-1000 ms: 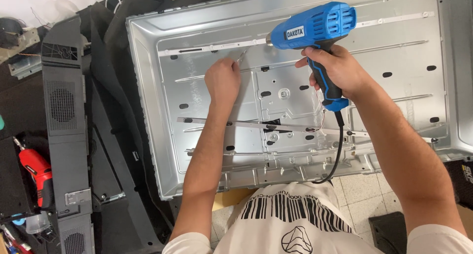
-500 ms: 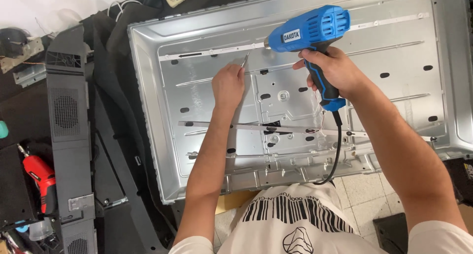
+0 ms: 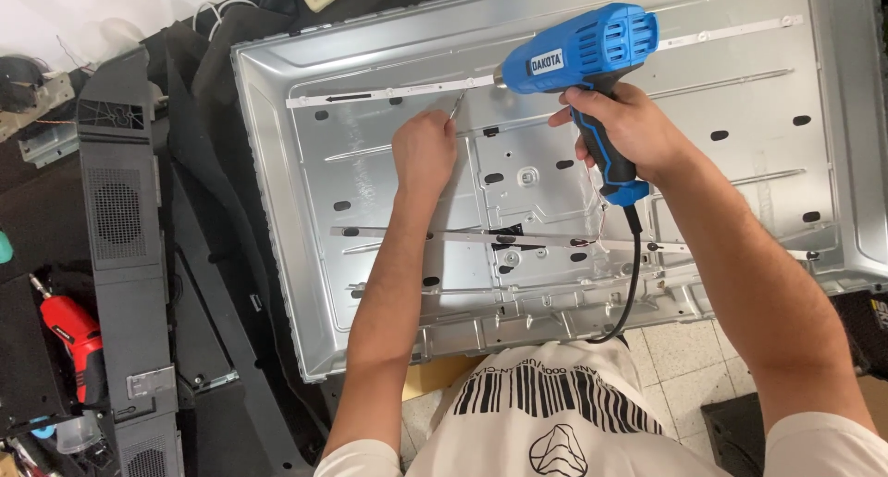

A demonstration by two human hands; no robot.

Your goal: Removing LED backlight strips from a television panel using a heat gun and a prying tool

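Note:
A large silver metal back panel (image 3: 740, 144) lies flat in front of me. My right hand (image 3: 624, 130) grips the handle of a blue corded heat gun (image 3: 583, 56), its nozzle aimed left at a thin white strip (image 3: 388, 94) along the panel's upper part. My left hand (image 3: 424, 148) is closed on a thin metal tool (image 3: 457, 105) whose tip sits at the strip, just left of the nozzle. A second strip (image 3: 444, 235) crosses the panel lower down.
A black plastic frame with speaker grilles (image 3: 120, 218) lies left of the panel on dark cloth. A red cordless screwdriver (image 3: 74, 343) rests at the lower left. The gun's black cord (image 3: 634, 283) hangs toward my body. Tiled floor (image 3: 684, 357) shows below.
The heat gun and my right hand have shifted slightly up toward the upper strip. My left hand has moved up with the thin tool to the strip near the nozzle.

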